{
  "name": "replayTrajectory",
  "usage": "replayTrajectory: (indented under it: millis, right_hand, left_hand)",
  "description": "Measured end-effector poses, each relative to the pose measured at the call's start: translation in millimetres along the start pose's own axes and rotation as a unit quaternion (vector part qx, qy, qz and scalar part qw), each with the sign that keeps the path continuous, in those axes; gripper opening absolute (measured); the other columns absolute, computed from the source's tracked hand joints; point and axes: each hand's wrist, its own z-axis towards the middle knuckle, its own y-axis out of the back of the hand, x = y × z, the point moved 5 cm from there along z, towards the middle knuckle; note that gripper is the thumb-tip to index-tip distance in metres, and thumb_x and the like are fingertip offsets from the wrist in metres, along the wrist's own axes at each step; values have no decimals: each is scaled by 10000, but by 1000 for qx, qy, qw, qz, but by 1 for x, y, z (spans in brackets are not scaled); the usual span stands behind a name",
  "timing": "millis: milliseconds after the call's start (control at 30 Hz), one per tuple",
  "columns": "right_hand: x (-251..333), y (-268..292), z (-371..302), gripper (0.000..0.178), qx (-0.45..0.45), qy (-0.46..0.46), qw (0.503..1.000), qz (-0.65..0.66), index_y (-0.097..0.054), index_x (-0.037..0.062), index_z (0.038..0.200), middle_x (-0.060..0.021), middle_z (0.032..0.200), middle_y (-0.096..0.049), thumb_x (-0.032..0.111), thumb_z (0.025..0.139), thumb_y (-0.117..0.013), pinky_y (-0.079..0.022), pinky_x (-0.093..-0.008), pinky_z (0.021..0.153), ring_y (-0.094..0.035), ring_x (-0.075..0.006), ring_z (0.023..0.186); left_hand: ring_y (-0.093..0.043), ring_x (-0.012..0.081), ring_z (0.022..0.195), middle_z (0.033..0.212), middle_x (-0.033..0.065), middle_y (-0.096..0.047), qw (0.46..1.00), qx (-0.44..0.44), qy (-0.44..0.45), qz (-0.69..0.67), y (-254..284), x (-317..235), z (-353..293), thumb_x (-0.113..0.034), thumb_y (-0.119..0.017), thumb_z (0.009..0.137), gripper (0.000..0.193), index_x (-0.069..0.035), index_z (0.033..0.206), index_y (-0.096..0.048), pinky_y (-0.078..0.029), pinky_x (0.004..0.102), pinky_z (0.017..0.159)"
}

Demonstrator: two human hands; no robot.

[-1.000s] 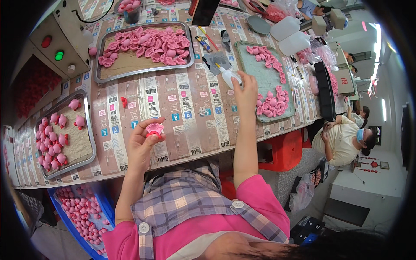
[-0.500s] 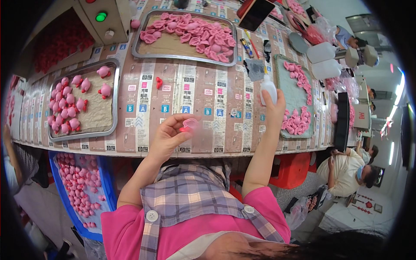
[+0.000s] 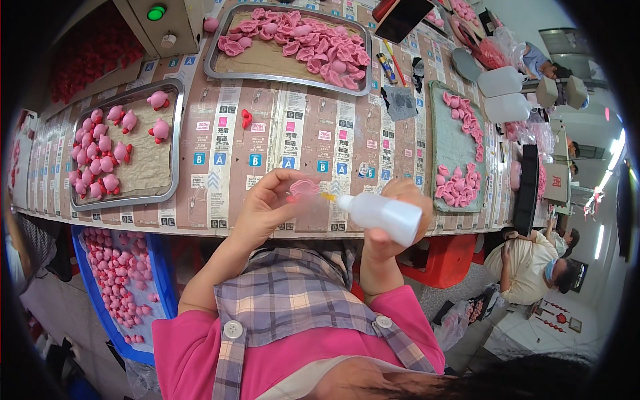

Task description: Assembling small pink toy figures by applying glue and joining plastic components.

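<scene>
My left hand (image 3: 271,202) pinches a small hollow pink shell piece (image 3: 305,189) above the front of the table, with a bit of red at its lower side. My right hand (image 3: 402,212) is wrapped round a white squeeze bottle (image 3: 383,215), tipped on its side. Its thin yellowish nozzle (image 3: 328,196) points left at the shell and lies right beside it; whether the two touch I cannot tell. A small red piece (image 3: 247,119) lies on the table beyond my left hand.
Pink shells fill a metal tray (image 3: 287,81) at the back. Round pink figures with red parts sit in the left tray (image 3: 175,147) and in a blue crate (image 3: 160,280) below the table. A greenish tray (image 3: 448,100) with pink pieces stands right, near a grey cloth (image 3: 399,103).
My right hand has brought the bottle from upright at the right down and left, tilting it over so its nozzle meets the shell's side. My left hand stays nearly in place.
</scene>
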Motion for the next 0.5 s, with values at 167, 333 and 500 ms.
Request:
replayTrajectory:
  millis: [167, 333, 500]
  right_hand:
    - [5, -11, -6, 384, 57, -19, 998, -32, -529, 57, 713, -28, 590, -528, 330, 584, -766, -323, -288, 469, -471, -164, 485]
    - [5, -18, -7, 416, 80, 49, 994, -61, -497, 32, 813, -42, 584, -514, 321, 631, -735, -320, -279, 417, -459, -175, 449]
    - [6, -19, -7, 450, 111, 56, 989, -76, -474, 26, 861, -44, 590, -505, 324, 641, -728, -326, -274, 413, -458, -181, 452]
  left_hand:
    - [-525, 164, 988, 1090, 127, -534, 1000, 11, 0, -4, -2, 2, 0, -36, -656, 691, 411, -27, 1053, -461, -430, 274, 842]
    - [-521, 168, 999, 1090, 126, -535, 1000, 15, -5, -5, -4, 1, 1, -37, -664, 686, 420, -25, 1054, -462, -428, 278, 845]
    - [-517, 167, 1004, 1092, 122, -533, 1000, 19, -10, 4, -4, 1, 1, -37, -663, 689, 426, -23, 1062, -458, -426, 277, 848]
